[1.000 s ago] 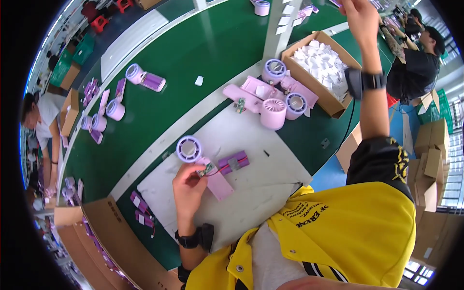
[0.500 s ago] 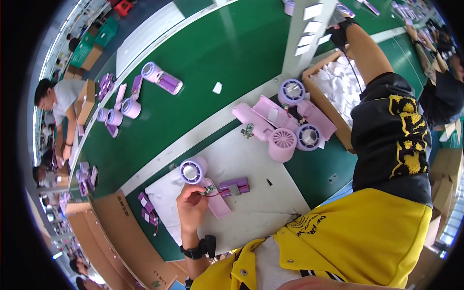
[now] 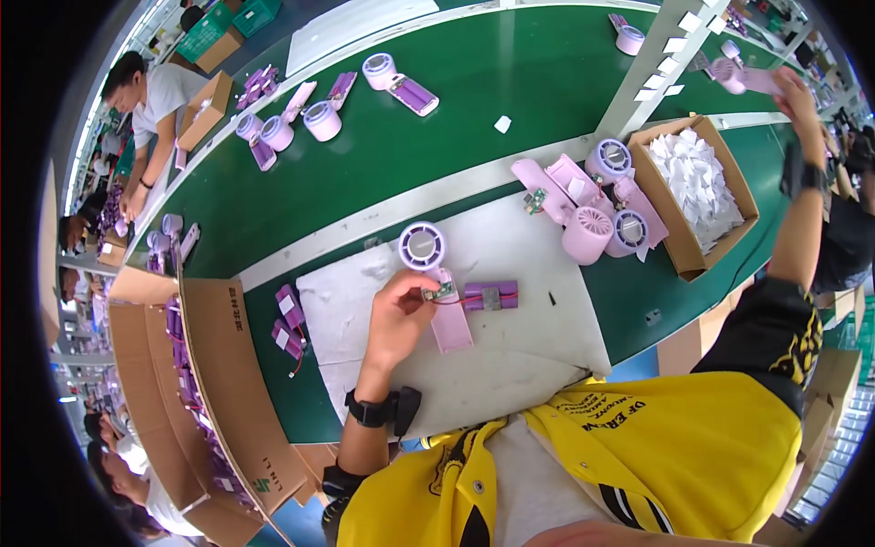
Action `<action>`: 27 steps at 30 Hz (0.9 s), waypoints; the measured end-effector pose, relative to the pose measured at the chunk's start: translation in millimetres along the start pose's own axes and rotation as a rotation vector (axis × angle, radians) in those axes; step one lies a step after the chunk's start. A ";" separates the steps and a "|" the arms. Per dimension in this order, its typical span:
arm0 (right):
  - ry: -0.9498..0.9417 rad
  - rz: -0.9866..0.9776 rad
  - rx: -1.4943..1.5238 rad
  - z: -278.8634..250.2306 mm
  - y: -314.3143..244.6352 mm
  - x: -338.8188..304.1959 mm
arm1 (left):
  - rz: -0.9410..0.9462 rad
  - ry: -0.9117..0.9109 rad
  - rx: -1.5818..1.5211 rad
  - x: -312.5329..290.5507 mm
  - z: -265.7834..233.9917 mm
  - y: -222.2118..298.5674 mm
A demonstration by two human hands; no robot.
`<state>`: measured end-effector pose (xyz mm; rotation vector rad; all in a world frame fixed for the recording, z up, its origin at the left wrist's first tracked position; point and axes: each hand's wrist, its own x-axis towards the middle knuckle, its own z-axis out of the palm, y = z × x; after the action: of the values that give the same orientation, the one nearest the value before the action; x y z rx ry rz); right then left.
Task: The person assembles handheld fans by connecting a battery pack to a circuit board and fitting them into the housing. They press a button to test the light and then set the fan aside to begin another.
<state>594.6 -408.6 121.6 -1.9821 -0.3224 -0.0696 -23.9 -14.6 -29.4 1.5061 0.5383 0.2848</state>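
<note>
On the pale work mat lies an opened handheld fan, its round lilac head above a pink handle shell. My left hand pinches the small green circuit board where head and handle meet. A red wire runs from there to a purple battery pack with grey tape around it. Far to the right, my right arm is stretched out. My right hand has its fingers closed at the handle end of another pink fan; its fingertips are partly hidden.
Pink fan parts are heaped beside a carton of white paper pieces. A metal post rises behind. Two battery packs lie left, near a large open carton. Fans line the green far bench; a co-worker stands there.
My right hand has swung from beside the post to the far right and closed on a fan. The view has shifted; my left hand stays at the circuit board.
</note>
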 end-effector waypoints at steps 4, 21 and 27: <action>0.023 -0.335 -0.315 -68.7 -101.5 -135.8 | 0.056 -0.061 0.027 16.4 -0.1 -8.9; -0.668 -1.095 -0.715 219.4 -78.0 -393.0 | 0.089 -0.079 0.176 16.2 6.5 -5.0; -0.826 -0.963 -0.790 203.3 -96.6 -407.6 | 0.114 -0.047 0.276 7.5 11.9 12.9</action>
<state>158.2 -267.0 42.1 -2.3270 -2.0188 0.0235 -9.7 -20.3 -18.0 1.8108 0.4689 0.2704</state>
